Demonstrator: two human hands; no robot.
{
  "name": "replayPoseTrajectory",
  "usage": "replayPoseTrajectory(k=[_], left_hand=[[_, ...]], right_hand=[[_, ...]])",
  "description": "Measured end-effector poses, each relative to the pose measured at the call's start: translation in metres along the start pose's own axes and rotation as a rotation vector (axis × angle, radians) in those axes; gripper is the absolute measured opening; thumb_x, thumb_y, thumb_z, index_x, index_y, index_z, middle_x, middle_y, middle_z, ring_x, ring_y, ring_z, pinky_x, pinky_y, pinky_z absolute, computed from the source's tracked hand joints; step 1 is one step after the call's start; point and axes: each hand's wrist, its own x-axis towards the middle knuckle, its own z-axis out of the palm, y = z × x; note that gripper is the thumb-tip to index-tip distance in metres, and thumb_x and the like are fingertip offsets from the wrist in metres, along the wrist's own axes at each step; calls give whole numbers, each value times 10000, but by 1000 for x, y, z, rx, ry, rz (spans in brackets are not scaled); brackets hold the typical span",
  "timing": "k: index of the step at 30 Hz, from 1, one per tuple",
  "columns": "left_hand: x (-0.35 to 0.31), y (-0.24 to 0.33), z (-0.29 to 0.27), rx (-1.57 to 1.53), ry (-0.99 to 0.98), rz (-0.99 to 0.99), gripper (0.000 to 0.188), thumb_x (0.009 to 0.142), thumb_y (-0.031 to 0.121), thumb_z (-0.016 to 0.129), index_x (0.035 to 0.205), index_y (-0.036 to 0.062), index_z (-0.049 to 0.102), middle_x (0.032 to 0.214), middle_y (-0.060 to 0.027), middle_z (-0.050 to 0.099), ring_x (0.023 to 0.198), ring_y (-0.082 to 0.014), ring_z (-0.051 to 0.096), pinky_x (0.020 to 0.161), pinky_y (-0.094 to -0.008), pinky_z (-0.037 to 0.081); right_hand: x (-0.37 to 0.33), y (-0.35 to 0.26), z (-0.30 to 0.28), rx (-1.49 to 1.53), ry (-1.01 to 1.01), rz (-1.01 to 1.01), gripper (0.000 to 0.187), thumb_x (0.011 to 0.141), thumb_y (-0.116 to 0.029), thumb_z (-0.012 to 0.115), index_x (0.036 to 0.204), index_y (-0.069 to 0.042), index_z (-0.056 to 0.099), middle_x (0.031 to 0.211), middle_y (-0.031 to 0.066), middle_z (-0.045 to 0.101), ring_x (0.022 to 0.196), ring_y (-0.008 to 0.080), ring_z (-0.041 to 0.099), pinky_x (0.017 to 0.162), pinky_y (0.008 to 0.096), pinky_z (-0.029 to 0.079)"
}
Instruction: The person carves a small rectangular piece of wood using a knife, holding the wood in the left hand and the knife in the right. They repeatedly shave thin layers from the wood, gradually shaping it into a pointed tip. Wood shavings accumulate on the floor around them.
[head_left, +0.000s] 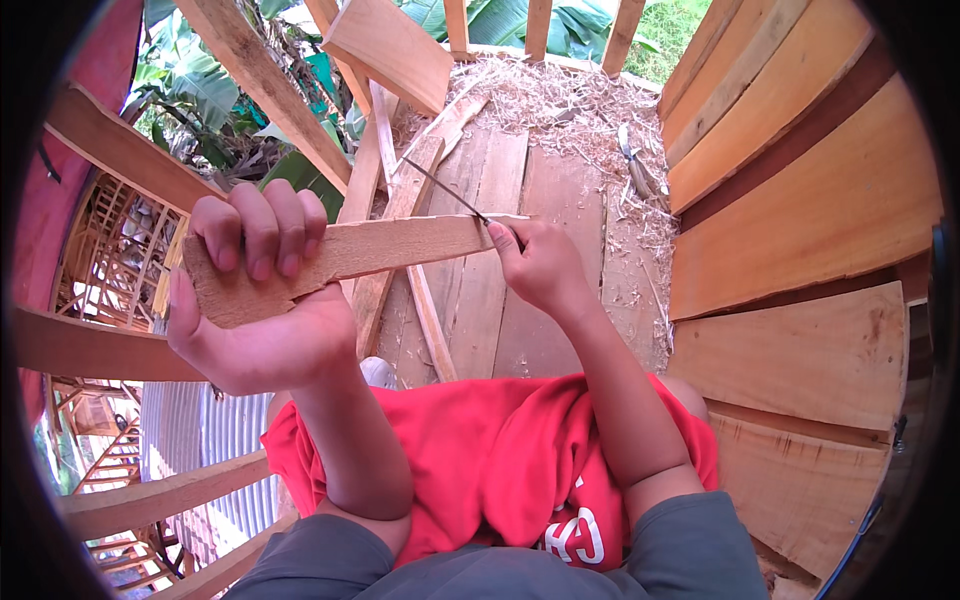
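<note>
1. Cloth [470, 425], red, covers the lap at bottom centre of the frame.
2. Left hand [275, 345], left of centre: fingers bent over the upper edge and palm beneath, firmly holding the broad end of the workpiece.
3. Right hand [545, 265], centre: curled into a fist about the base of a thin dark blade [445, 189], its thumb against the narrow end of the wood. Any handle is hidden inside the fist.
4. Workpiece [405, 245], a rough wooden board held between the hands across the left and centre. Done, as judged from its outline: a long, narrow shank already stands apart from the broad end, with a ragged step on the lower edge. Left, in all likelihood: trimming the narrow end, where the blade crosses the upper edge, and smoothing the coarse faces and step. The work seems roughed out, not finished.
5. Timber [378, 300] and a thin strip [432, 320], beyond the workpiece, lying on the floorboards [560, 300].
6. Shavings [570, 95], heaped at upper centre; whether any belong to this piece cannot be told.
7. Leaves [205, 85], broad and green, outside the slats at upper left.
</note>
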Motion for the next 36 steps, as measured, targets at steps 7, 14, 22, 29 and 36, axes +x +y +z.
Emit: replayPoseTrajectory(k=[7,14,22,29,36], left_hand=[[-3,0,7,-2,-72,-32,360,845,442,469,742,135,312,643,-2,311,594,-129,291,596,-289,266],[-13,-1,22,12,-297,-72,383,863,451,485,722,138,317,630,-1,338,585,-128,304,578,-296,267],[-25,-3,33,44,-239,-46,483,887,535,492,722,97,371,628,-6,353,573,-124,295,570,-299,263],[-25,-2,32,57,-216,-52,428,872,489,477,719,116,331,625,-1,324,575,-129,283,573,-292,256],[-25,4,30,99,-233,-57,408,869,474,476,720,127,321,620,4,313,573,-128,281,559,-293,259]], right_hand=[[3,1,-18,100,-218,106,427,958,-344,468,743,-17,639,712,205,628,751,364,644,679,466,476],[9,5,-17,-362,82,452,542,962,-379,328,850,2,696,821,260,663,821,444,641,779,529,480],[-2,-17,-20,-260,100,398,520,923,-330,369,761,45,691,784,292,647,797,462,641,787,548,482],[2,0,-16,-259,133,385,519,919,-329,364,792,46,699,814,300,648,824,465,645,797,540,491],[-5,-23,-22,-283,63,407,521,922,-322,350,817,52,698,836,297,655,857,471,638,825,536,488]])
